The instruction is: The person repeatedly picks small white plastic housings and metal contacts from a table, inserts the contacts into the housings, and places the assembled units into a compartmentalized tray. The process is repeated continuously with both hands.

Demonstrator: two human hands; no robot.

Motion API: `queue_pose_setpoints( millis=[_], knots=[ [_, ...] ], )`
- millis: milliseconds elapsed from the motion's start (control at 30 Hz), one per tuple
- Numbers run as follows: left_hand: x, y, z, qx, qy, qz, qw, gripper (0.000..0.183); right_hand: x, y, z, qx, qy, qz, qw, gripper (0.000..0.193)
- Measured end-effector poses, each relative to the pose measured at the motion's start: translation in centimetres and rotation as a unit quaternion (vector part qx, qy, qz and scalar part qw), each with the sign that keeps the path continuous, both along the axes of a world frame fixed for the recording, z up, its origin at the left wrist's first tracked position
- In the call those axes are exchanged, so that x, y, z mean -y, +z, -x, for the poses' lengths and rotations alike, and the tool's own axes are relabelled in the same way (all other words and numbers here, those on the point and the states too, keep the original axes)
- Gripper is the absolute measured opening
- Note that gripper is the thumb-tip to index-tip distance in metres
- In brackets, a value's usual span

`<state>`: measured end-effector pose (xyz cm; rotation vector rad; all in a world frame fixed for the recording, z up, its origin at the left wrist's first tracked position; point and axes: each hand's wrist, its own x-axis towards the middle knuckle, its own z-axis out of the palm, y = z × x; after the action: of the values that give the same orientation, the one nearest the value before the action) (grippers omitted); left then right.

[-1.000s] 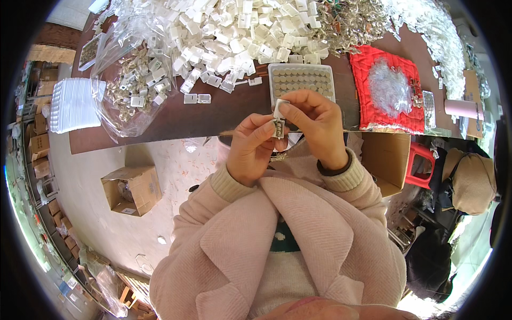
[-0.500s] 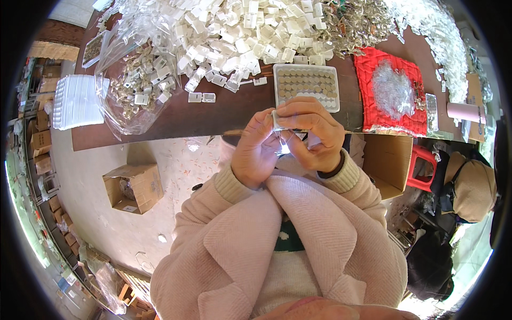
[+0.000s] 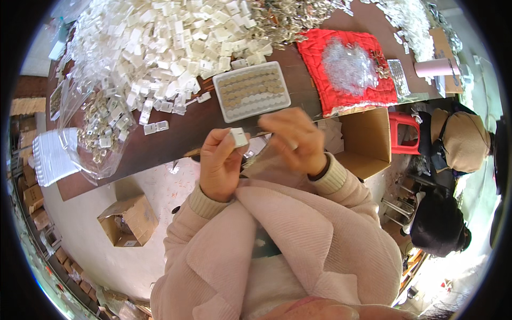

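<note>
Between the thumb and fingers of my left hand [image 3: 220,166] is a small white plastic casing [image 3: 239,137], held just in front of the table edge. My right hand [image 3: 298,140] is apart from it on the right, smeared by motion, so I cannot make out whether its fingers hold anything. Beyond both hands, a white tray [image 3: 258,113] carries rows of small round discs, some tan and some whitish. A big heap of similar white casings [image 3: 176,45] covers the table behind, and a loose white casing [image 3: 156,127] lies near the front edge.
A red quilted cloth [image 3: 314,58] bears clear plastic pieces. Metal parts [image 3: 288,21] are piled at the back. On the left are a clear bag [image 3: 101,128] of parts and stacked white trays [image 3: 56,154]. Cardboard boxes [image 3: 133,216] [image 3: 368,138] and a red stool [image 3: 404,133] stand below.
My right hand has come away from the white casing toward the right, leaving it in my left hand alone. The whole view has turned, shifting the table contents leftward.
</note>
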<state>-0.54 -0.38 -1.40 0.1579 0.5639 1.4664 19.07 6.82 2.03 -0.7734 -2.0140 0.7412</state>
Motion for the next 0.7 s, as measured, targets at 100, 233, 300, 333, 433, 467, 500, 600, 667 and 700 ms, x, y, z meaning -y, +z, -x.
queue_pose_setpoints(
  millis=[100,233,300,333,433,467,500,600,667,700],
  knots=[
    [-0.2,-0.2,0.2,-0.023,0.012,-0.001,1.0,0.01,-1.4,-1.1,-4.0,0.079,-0.266,-0.03,0.96,0.027],
    [-0.3,-0.4,0.1,-0.013,-0.006,-0.003,1.0,0.011,-3.3,-2.5,-8.0,0.249,-0.381,-0.136,0.88,0.031],
    [-0.4,-0.4,0.1,0.005,-0.011,0.001,1.0,0.01,-3.0,-3.2,-8.6,0.274,-0.362,-0.138,0.88,0.031],
    [-0.4,-0.4,0.0,0.003,-0.011,-0.003,1.0,0.011,-2.8,-3.6,-8.7,0.284,-0.352,-0.137,0.881,0.03],
    [-0.5,-0.5,0.0,0.006,-0.011,-0.005,1.0,0.011,-1.9,-4.1,-8.8,0.25,-0.329,-0.114,0.904,0.026],
    [-0.5,-0.6,-0.1,0.007,-0.007,-0.004,1.0,0.012,-1.8,-4.2,-8.9,0.22,-0.329,-0.101,0.913,0.025],
    [-0.5,-0.6,-0.2,-0.004,-0.01,0.0,1.0,0.012,-1.8,-4.2,-9.0,0.196,-0.329,-0.088,0.92,0.025],
    [-0.5,-0.7,-0.3,-0.006,-0.015,0.003,1.0,0.013,-1.8,-3.7,-9.2,0.145,-0.336,-0.051,0.929,0.025],
    [-0.5,-0.6,-0.4,-0.029,-0.018,0.004,0.999,0.013,-1.9,-3.3,-9.3,0.148,-0.345,-0.04,0.926,0.025],
    [-0.5,-0.5,-0.4,-0.032,-0.019,-0.005,0.999,0.013,-2.0,-3.1,-9.2,0.153,-0.35,-0.042,0.923,0.023]
  ],
)
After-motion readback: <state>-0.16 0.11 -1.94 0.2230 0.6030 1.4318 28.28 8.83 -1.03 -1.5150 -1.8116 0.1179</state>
